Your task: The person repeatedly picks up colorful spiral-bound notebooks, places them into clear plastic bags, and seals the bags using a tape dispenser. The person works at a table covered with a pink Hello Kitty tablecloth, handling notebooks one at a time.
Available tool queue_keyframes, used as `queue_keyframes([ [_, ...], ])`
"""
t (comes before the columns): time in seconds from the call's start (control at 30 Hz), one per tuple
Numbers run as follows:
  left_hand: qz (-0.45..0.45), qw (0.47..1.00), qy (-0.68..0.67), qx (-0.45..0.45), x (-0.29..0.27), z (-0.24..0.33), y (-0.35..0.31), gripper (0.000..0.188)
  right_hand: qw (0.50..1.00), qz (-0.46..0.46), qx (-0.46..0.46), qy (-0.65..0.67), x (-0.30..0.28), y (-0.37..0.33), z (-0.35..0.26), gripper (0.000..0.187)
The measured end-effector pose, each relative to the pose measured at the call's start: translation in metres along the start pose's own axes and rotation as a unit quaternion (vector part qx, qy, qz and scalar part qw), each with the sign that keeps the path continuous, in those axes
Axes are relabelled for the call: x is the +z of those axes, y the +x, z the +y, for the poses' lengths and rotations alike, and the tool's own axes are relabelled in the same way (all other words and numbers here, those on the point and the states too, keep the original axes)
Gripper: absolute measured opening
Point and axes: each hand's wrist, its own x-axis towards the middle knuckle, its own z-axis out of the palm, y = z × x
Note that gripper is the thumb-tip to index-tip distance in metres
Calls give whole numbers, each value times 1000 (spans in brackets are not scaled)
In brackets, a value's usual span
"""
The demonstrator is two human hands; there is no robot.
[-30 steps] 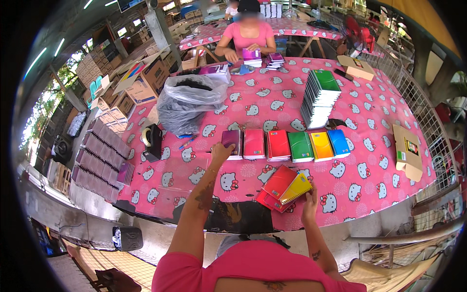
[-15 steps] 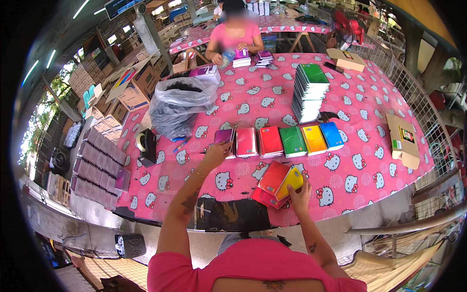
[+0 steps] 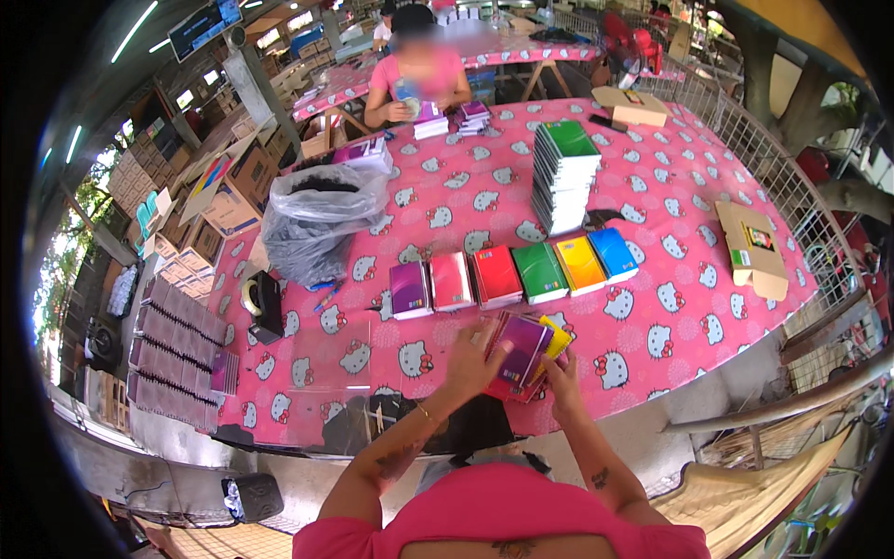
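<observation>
Both hands, left hand and right hand, are closed on a fanned stack of notebooks; loosely gripped, some could be dropped onto the counter.

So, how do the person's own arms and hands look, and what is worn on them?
Both forearms are bare, below short pink sleeves. The left hand has a thin bracelet at the wrist and a dark tattoo on the forearm. The right hand wears nothing; a small tattoo marks that forearm.

We see bare pink patterned tablecloth right of our hands; ahead, a row of six coloured notebook piles and a grey plastic bag block reach
</observation>
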Motion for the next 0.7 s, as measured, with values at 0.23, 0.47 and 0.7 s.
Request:
queue_keyframes([
  [0.23, -120, 928, -327, -135, 40, -37, 10, 60, 988, 25, -151, -28, 35, 49, 14, 68],
  [0.47, -157, 938, -307, -28, -56, -78, -75, 80, 955, -265, 112, 63, 61, 2, -28, 61],
  [0.7, -59, 931, 41, 358, -172, -111, -125, 76, 889, -325, 323, 5, 159, -38, 48, 50],
])
